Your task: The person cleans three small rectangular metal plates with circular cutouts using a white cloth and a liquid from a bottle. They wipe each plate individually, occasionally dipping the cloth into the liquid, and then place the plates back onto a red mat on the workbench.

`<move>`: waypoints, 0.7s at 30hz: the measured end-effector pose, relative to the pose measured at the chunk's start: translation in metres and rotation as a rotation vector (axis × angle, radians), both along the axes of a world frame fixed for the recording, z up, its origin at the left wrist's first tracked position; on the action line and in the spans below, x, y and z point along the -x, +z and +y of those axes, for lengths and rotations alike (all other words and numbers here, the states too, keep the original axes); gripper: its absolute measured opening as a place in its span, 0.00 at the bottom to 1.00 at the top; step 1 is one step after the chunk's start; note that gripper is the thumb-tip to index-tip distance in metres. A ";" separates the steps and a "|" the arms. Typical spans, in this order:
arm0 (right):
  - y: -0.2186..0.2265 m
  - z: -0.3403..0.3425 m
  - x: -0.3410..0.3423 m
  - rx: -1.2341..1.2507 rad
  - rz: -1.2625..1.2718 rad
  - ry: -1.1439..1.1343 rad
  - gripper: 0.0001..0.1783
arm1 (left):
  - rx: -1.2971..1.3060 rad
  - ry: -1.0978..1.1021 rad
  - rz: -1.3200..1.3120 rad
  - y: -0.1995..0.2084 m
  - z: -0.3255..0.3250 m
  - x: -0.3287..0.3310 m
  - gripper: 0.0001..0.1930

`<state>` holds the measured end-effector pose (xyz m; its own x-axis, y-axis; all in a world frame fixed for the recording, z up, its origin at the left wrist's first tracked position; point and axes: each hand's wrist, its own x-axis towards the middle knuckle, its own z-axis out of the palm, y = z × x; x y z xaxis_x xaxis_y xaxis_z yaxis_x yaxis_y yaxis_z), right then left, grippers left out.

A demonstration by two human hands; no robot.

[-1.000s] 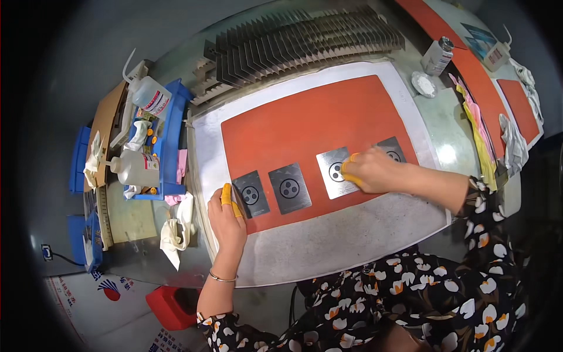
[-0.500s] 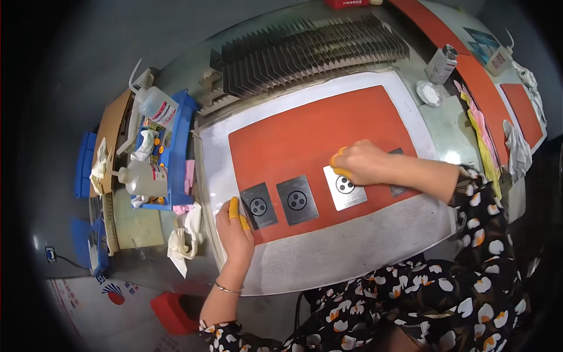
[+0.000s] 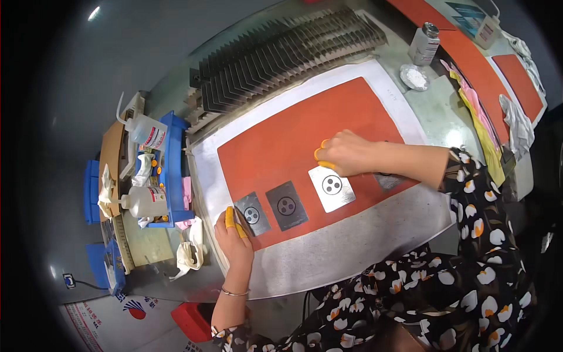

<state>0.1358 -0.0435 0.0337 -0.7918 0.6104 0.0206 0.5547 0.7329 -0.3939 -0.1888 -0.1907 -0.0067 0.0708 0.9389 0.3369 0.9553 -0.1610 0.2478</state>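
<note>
Several thin rectangular metal plates, each with a round dark emblem of three dots, lie in a row on a red mat [image 3: 305,129]. My right hand [image 3: 346,154], with orange finger cots, is closed at the upper edge of a bright silver plate [image 3: 332,189]; its fingertips are partly hidden. That plate shines much brighter than the others. My left hand [image 3: 236,237], also in orange finger cots, has its fingers stretched out against the left edge of the leftmost grey plate [image 3: 252,215]. Between them lies another grey plate [image 3: 287,205]. My right forearm partly covers the rightmost plate [image 3: 388,181].
At the back stands a rack [image 3: 287,61] of many upright dark plates. A blue tray [image 3: 174,170] with squeeze bottles is at the left, beside a crumpled white cloth [image 3: 190,249]. A metal-topped bottle [image 3: 424,44] and white dish [image 3: 414,77] stand at the back right.
The whole view has shifted and turned slightly. My right hand stays at the bright plate's upper edge, and my left hand stays beside the leftmost plate.
</note>
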 end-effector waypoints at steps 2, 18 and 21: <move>-0.003 0.004 -0.002 -0.001 0.057 0.021 0.08 | -0.034 -0.016 -0.005 0.000 0.000 0.000 0.21; -0.005 -0.022 -0.031 0.049 0.048 0.022 0.05 | -0.038 0.013 -0.030 -0.008 -0.009 0.008 0.26; -0.008 -0.025 -0.012 -0.034 0.139 0.027 0.05 | -0.042 0.011 -0.037 -0.001 0.000 0.001 0.26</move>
<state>0.1476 -0.0683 0.0254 -0.7959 0.5863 0.1511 0.4767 0.7607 -0.4405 -0.1893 -0.1908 -0.0080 0.0471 0.9247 0.3778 0.9476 -0.1610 0.2760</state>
